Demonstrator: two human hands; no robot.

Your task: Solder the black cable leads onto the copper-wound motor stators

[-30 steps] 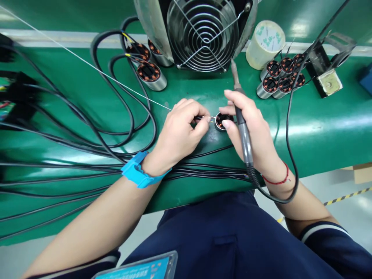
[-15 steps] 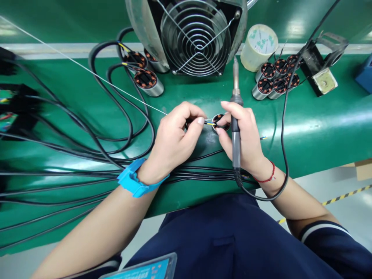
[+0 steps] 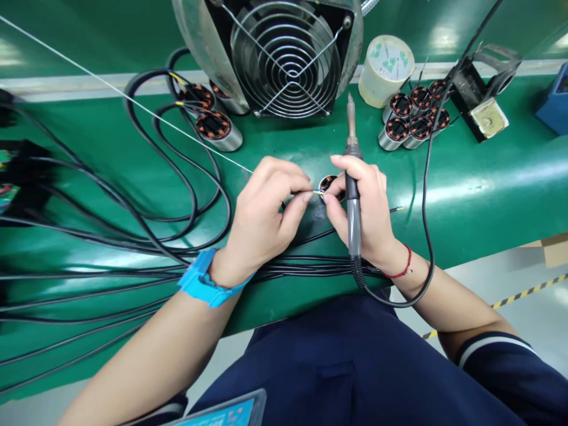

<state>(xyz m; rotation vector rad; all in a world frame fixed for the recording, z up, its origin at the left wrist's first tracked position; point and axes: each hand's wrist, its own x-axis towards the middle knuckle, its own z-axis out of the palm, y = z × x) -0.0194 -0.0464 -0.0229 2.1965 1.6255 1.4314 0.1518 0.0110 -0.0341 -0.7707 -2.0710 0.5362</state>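
My left hand (image 3: 268,213), with a blue band at its wrist, is closed in a pinch on a black cable's thin blue and yellow wires (image 3: 316,191). A thin pale strand (image 3: 186,133) runs from the upper left to this hand; its end is hidden. My right hand (image 3: 373,216) is closed round a soldering iron (image 3: 354,219), its tip pointing away from me. Its thumb and forefinger meet at the wire ends, right beside my left fingertips. Just behind those fingers stands a round metal motor stator (image 3: 326,181), partly covered by the right hand.
A fan with a wire guard (image 3: 291,74) stands at the back. Stators (image 3: 220,131) with cables attached are left of it. To the right are a tape roll (image 3: 386,71), several more stators (image 3: 394,131) and an iron stand (image 3: 474,100). Black cables (image 3: 133,272) cross the green bench.
The view has shifted slightly, so the bench items sit a little further left. Both hands keep their grips, and the right thumb and forefinger have drawn closer together at the wire ends.
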